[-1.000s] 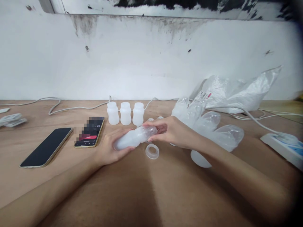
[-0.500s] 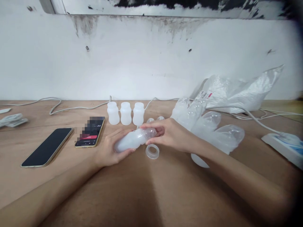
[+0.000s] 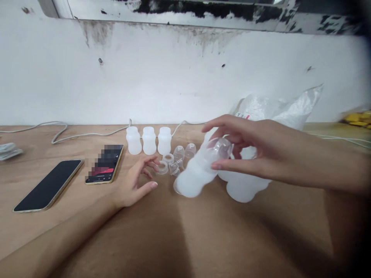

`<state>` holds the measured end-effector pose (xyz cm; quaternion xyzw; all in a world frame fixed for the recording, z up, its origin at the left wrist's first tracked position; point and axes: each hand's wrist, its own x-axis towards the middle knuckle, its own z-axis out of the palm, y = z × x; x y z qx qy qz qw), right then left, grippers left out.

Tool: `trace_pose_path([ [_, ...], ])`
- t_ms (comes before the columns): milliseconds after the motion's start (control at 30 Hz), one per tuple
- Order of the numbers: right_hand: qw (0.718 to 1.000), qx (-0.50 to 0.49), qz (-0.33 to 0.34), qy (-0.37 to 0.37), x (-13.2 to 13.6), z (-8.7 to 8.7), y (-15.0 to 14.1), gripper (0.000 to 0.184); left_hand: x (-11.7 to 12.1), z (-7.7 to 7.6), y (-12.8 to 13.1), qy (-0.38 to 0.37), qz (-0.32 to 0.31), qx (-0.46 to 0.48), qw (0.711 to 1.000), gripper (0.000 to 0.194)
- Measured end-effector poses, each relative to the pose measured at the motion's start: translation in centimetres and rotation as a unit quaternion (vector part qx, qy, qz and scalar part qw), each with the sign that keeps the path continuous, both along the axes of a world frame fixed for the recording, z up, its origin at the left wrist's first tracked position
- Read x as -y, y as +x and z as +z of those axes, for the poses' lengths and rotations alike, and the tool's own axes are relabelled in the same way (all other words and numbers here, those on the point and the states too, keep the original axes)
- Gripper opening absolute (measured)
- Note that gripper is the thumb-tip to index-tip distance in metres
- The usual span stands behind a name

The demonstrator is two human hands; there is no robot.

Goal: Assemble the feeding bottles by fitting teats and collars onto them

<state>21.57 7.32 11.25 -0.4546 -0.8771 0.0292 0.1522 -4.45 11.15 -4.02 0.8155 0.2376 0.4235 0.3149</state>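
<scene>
My right hand grips a frosted white baby bottle by its clear dome cap, thumb on the near side and fingers over the far side. The bottle is tilted, its base toward the lower left. My left hand is empty, fingers apart and curved, beside a translucent ring. Near it are another ring, clear teats and two clear dome caps. Other baby bottles lie behind the right hand, partly hidden.
Three uncapped frosted bottles stand in a row toward the wall. Two phones, one dark and one lit, lie at left. A white cable runs along the back. A plastic bag sits back right, with yellow items beyond.
The bottle has moved right, from both hands into my right hand alone. My left hand has let go and opened. The view has shifted slightly right.
</scene>
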Motion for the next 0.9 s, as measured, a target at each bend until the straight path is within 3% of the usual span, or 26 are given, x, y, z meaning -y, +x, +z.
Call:
trace_pose_path([
  [233,0.987,0.108,-0.120,0.002,-1.2,-0.1,1.8,0.035,0.2,0.4,0.1,-0.003,0.017,-0.032,0.999,0.041],
  [533,0.970,0.152,-0.187,-0.018,-2.3,-1.5,3.1,0.037,0.2,0.5,0.2,0.002,0.025,-0.033,0.999,0.038],
  [900,0.985,0.084,-0.147,-0.043,-2.8,-2.3,4.7,0.035,0.3,0.7,0.4,0.014,0.036,-0.045,0.998,0.035],
])
